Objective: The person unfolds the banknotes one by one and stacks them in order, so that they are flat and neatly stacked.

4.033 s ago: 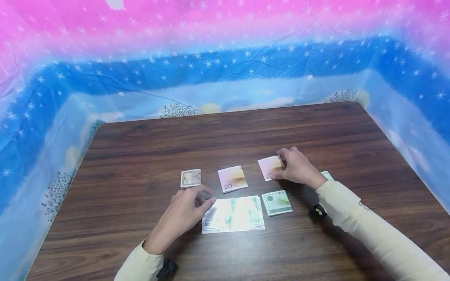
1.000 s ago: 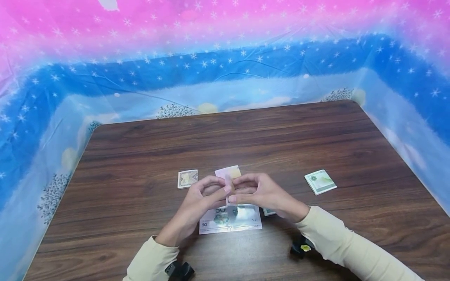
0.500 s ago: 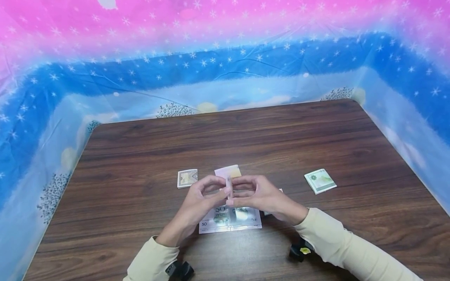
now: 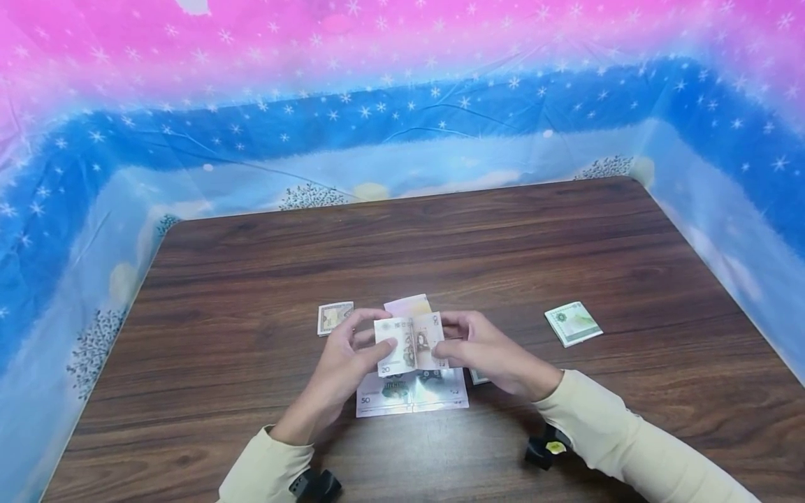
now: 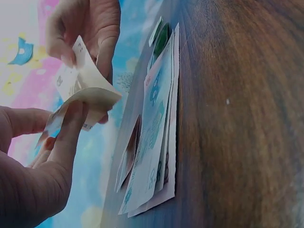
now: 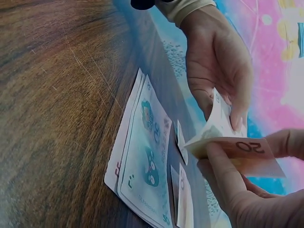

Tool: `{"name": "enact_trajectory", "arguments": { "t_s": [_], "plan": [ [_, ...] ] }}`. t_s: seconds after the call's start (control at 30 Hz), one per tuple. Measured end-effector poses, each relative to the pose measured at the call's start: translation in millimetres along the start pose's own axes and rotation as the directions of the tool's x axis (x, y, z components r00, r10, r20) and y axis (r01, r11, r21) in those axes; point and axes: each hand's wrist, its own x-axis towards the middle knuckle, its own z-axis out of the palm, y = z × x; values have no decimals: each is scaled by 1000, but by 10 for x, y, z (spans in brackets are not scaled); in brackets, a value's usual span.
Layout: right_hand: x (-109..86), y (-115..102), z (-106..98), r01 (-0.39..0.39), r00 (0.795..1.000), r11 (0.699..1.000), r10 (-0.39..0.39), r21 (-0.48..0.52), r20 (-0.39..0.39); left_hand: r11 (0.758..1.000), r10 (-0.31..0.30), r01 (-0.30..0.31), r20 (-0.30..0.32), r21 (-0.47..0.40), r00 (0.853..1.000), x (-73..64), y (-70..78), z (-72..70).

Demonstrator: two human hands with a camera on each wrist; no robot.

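Both hands hold a 20 banknote (image 4: 397,353), its two halves spread apart along a middle crease, raised over the table. My left hand (image 4: 339,367) pinches its left end, thumb on the near face. At the other end, my right hand (image 4: 490,353) pinches it the same way. In the right wrist view the note (image 6: 251,151) bends sharply at the crease. Beneath it lies a flat stack of 50 banknotes (image 4: 383,406), its upper part covered by the held note. Just behind is a folded 20 banknote (image 4: 405,305), partly hidden.
A folded brown banknote (image 4: 330,319) lies beside my left fingers. Farther right is a folded green banknote (image 4: 574,323); another green one (image 4: 479,378) shows partly beneath my right hand. Snowflake-patterned cloth (image 4: 402,126) surrounds the wooden table (image 4: 402,244).
My right hand has brought the folded 20 banknote from the back right to the middle, where my left hand grips it too. Over the last half second its halves have opened out.
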Motion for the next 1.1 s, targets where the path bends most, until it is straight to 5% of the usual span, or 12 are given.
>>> {"name": "enact_trajectory", "arguments": {
  "t_s": [0.3,0.57,0.7,0.8,0.97,1.1],
  "plan": [
    [6,25,-48,-6,992,998,-2,-60,-130,999,19,-16,-61,51,998,-19,-13,-60],
    [6,57,-93,50,989,990,-67,-132,-133,988,19,-6,-80,157,997,-37,-33,-145],
    [5,78,-112,93,985,968,-125,-234,-122,969,37,-29,-28,246,999,-32,-56,-186],
    [2,99,-112,118,977,909,-177,-399,-116,924,70,-72,20,375,997,-34,-67,-213],
    [4,123,-76,132,965,759,-244,-637,-91,810,126,-143,70,569,990,-42,-76,-243],
    [14,126,-45,129,968,706,-242,-696,-66,740,124,-159,99,653,987,-44,-73,-250]
  ]
}}
